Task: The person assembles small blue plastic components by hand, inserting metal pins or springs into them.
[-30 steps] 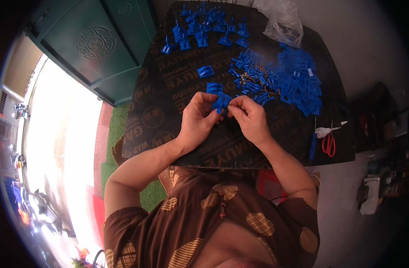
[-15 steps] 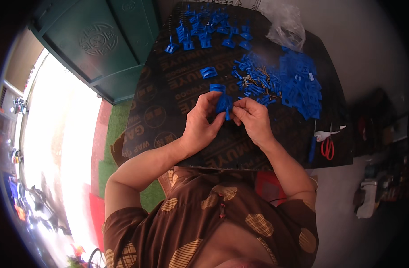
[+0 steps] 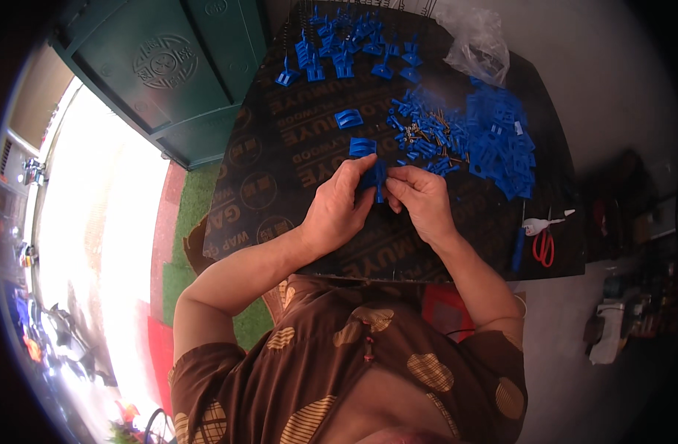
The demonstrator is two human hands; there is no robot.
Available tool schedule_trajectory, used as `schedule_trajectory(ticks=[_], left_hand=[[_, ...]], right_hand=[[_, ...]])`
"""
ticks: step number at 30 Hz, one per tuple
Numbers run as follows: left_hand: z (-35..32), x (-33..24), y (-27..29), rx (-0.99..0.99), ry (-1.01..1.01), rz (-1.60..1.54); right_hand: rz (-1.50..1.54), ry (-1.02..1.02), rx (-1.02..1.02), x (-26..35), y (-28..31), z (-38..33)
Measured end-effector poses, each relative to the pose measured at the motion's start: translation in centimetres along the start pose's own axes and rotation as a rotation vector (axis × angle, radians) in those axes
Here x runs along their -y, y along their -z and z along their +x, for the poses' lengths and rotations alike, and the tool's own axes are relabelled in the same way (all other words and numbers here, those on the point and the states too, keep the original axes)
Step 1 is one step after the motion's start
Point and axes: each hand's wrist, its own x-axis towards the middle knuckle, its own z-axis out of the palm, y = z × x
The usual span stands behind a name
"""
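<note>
My left hand (image 3: 339, 203) is closed around a blue plastic bracket (image 3: 379, 176), its fingers covering much of the plate. From the right, my right hand (image 3: 425, 203) pinches at the bracket's edge with thumb and forefinger; whatever small part lies between those fingertips is hidden. A narrow blue piece points down between the two hands. Just beyond my left fingertips lies a curved blue plastic piece (image 3: 363, 146), and a similar curved piece (image 3: 348, 118) rests a little farther off.
Blue wall plugs and brass-coloured screws (image 3: 431, 133) are heaped beyond my right hand, beside flat blue plates (image 3: 501, 140). Several blue assemblies (image 3: 344, 44) stand at the far edge near a clear plastic bag (image 3: 478, 44). Red-handled scissors (image 3: 544, 248) and a white-nozzled bottle (image 3: 537, 226) lie right.
The bracket has turned in my left hand, so less of its flat face shows. My left fingers have shifted over it. My right hand stays pinched at its edge.
</note>
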Motion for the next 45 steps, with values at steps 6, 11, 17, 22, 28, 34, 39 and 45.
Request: schedule_trajectory(ticks=[6,11,17,22,28,34,39,45], left_hand=[[-0.2,0.4,-0.2,-0.028,-0.020,0.061],[-0.1,0.2,-0.1,-0.028,0.003,0.047],[0.4,0.0,0.1,-0.002,0.293,-0.149],[0.4,0.8,-0.4,-0.043,0.310,-0.185],[0.4,1.4,-0.7,-0.032,0.388,-0.402],[0.8,1.0,-0.2,0.037,0.529,-0.536],[0.7,0.9,-0.1,0.052,0.543,-0.532],[0.7,0.5,-0.1,0.049,0.492,-0.576]], right_hand=[[0.062,0.014,0.028,-0.4,0.0,0.1],[0.083,-0.022,0.022,-0.2,-0.1,0.0],[0.068,-0.022,0.039,-0.1,0.1,-0.1],[0.052,-0.053,0.054,0.3,0.0,-0.2],[0.037,-0.075,0.049,0.3,0.1,-0.2],[0.053,-0.081,0.041,0.2,0.0,-0.1],[0.048,-0.099,0.042,0.2,-0.1,-0.1],[0.015,-0.080,0.051,0.1,0.2,-0.2]])
